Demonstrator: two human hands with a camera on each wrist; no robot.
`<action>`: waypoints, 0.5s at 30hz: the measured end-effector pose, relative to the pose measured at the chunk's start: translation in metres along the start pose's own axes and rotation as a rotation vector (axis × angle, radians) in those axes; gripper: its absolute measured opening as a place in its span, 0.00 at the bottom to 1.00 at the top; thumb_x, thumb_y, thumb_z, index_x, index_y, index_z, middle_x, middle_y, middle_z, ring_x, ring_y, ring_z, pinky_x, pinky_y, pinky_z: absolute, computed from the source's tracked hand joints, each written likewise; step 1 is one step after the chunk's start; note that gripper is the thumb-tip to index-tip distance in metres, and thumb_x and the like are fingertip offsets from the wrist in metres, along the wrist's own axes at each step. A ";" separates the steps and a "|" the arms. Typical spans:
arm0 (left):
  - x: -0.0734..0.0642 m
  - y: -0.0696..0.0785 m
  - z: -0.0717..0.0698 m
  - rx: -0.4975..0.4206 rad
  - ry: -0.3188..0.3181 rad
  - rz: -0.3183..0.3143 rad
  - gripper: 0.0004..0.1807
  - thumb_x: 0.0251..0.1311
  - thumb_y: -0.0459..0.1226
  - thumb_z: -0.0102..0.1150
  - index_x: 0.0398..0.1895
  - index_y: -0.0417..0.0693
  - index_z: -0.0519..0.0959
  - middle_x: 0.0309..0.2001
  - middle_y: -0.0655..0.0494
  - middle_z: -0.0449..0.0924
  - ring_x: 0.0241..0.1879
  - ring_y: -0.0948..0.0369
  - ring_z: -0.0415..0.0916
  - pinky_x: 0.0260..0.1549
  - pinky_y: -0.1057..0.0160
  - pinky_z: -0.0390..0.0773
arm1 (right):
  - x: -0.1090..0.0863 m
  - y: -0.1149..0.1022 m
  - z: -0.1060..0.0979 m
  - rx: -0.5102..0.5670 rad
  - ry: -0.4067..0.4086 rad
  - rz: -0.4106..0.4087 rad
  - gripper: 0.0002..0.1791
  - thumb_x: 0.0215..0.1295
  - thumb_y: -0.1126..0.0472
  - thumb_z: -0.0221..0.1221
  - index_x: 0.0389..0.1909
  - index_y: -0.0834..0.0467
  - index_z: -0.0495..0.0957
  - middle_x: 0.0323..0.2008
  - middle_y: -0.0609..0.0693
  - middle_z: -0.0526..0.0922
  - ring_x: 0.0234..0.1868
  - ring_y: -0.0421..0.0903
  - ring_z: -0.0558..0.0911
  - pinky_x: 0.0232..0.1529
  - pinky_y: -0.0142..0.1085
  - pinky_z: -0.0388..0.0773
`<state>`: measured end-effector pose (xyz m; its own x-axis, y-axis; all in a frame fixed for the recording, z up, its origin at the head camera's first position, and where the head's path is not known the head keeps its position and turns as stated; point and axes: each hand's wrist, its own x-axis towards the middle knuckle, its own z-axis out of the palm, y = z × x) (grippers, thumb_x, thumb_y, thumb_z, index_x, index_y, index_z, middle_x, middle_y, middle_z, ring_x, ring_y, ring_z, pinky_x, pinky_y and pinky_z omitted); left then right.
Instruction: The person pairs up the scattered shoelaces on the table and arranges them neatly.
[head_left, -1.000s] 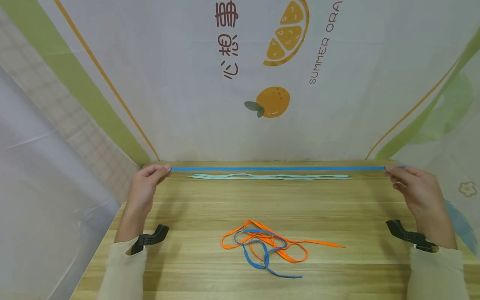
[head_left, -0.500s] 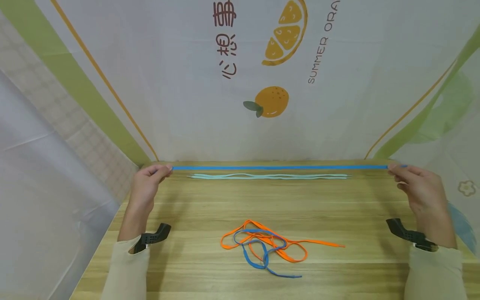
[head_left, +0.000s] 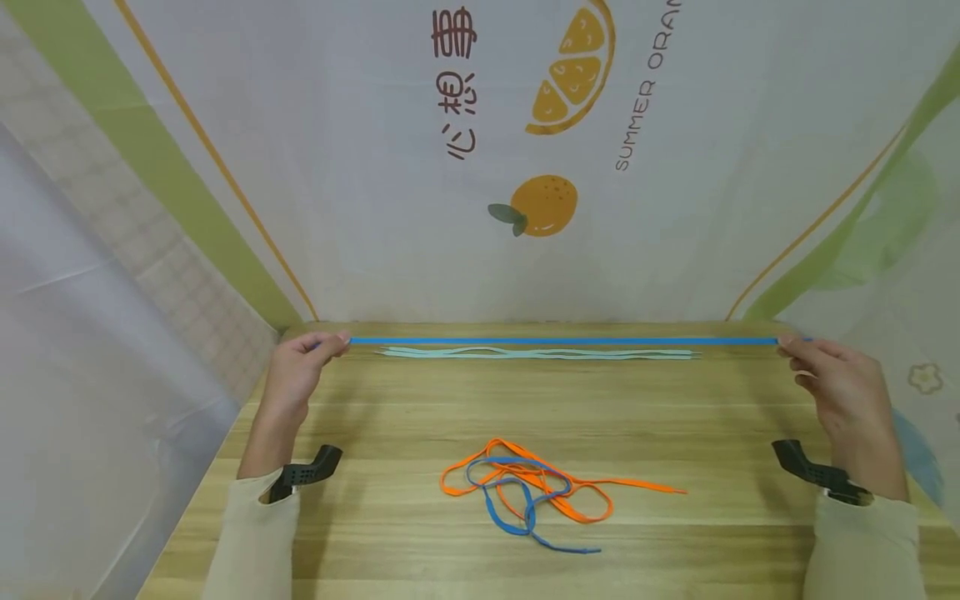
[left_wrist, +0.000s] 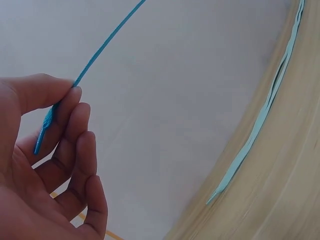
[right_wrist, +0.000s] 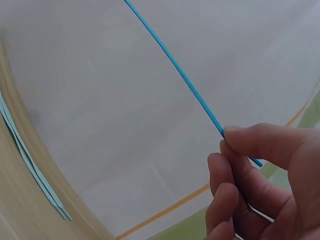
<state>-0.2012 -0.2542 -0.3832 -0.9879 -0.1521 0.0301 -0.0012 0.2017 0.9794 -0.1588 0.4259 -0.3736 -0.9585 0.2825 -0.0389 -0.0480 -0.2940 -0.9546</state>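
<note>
Straight blue lace [head_left: 562, 341]: woven cloth, matt; tip [left_wrist: 38, 143] smooth, plastic-looking. Pale-green laces [left_wrist: 260, 118], orange lace [head_left: 645, 484]: matt cloth too. Surface [head_left: 675, 417]: wood-grain, smooth, faint sheen. Backdrop [head_left: 360, 208]: matt cloth (some wrinkles). Wrist mount [head_left: 813, 474]: dark plastic.

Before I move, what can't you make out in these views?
Head: second ends of the orange lace and loose blue lace, lost in overlapping coils.
Left wrist: the pinched stretch of the taut blue lace, hidden by the left hand.
Right wrist: the rest of the mint laces, cut off by the left edge.
</note>
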 end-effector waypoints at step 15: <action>0.002 -0.007 -0.002 0.043 -0.011 -0.003 0.12 0.76 0.48 0.69 0.34 0.56 0.91 0.40 0.70 0.85 0.59 0.55 0.72 0.74 0.40 0.62 | 0.005 0.007 -0.007 -0.023 0.027 0.018 0.08 0.76 0.66 0.70 0.35 0.60 0.94 0.32 0.44 0.92 0.34 0.39 0.82 0.33 0.29 0.78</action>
<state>-0.2032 -0.2579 -0.3891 -0.9895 -0.1427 0.0246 -0.0109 0.2427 0.9700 -0.1620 0.4315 -0.3826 -0.9511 0.3020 -0.0642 -0.0234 -0.2780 -0.9603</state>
